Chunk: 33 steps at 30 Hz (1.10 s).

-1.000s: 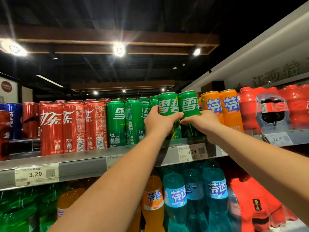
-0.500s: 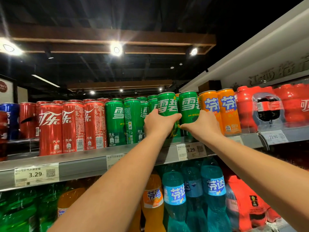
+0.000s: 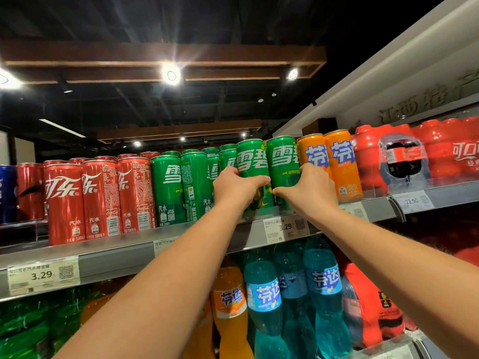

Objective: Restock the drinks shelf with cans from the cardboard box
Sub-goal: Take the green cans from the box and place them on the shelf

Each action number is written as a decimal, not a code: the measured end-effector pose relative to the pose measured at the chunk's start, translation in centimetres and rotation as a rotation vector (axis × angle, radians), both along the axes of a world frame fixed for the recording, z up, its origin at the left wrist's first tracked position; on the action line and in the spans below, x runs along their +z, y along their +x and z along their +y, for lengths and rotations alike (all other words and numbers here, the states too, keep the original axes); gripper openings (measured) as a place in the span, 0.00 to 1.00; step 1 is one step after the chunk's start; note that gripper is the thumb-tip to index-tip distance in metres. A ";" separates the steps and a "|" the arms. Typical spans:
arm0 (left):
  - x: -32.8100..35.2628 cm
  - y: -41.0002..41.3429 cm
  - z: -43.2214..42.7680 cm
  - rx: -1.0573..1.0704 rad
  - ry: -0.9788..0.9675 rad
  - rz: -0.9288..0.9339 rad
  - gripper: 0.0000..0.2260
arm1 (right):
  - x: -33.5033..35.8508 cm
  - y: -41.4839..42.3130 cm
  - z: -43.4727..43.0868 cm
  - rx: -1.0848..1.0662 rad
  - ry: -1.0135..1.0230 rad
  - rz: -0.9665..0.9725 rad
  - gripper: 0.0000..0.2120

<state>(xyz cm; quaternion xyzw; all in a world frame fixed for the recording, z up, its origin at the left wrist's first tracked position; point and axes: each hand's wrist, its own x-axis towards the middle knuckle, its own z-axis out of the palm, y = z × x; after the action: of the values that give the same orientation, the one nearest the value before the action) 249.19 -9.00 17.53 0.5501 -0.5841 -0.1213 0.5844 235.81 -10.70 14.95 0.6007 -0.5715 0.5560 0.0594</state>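
Green Sprite can [image 3: 252, 161] gripped by left hand [image 3: 237, 189], second Sprite can [image 3: 282, 159] by right hand [image 3: 309, 189]; both have been slid deeper onto the shelf [image 3: 124, 257], Fanta cans [image 3: 339, 164] at 3 o'clock; placement judged nearly done.

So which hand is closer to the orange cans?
The right hand: it grips the green can standing right next to the orange cans. The left hand grips the neighbouring green can, one place further left.

Bare left forearm [image 3: 166, 275] and right forearm [image 3: 388, 255], smooth, slim at the wrists; bare left hand [image 3: 238, 189] and right hand [image 3: 309, 193].
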 end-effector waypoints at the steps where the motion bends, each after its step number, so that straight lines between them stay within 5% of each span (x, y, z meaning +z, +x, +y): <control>1: 0.1 -0.1 0.1 -0.014 0.009 0.007 0.20 | 0.0 0.0 0.0 0.000 -0.006 -0.002 0.30; 13: -0.1 -0.2 1.1 -0.146 0.048 0.059 0.17 | -0.2 -0.5 -0.2 -0.010 -0.012 -0.007 0.27; 18: 0.0 0.2 1.5 -0.160 0.112 0.047 0.34 | -0.2 -1.0 -0.3 0.009 0.013 0.009 0.27; 27: -0.4 0.1 1.0 -0.145 0.060 0.028 0.25 | -0.3 -0.8 -0.3 0.017 0.020 -0.024 0.27; 33: -0.7 0.2 1.8 -0.056 0.036 -0.106 0.31 | -0.7 -1.0 0.9 0.025 0.023 0.028 0.22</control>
<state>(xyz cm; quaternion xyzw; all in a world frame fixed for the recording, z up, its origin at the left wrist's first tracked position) 249.37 -7.19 16.87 0.5497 -0.6271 -0.1188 0.5390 234.81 -9.85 14.30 0.6162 -0.5694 0.5416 0.0531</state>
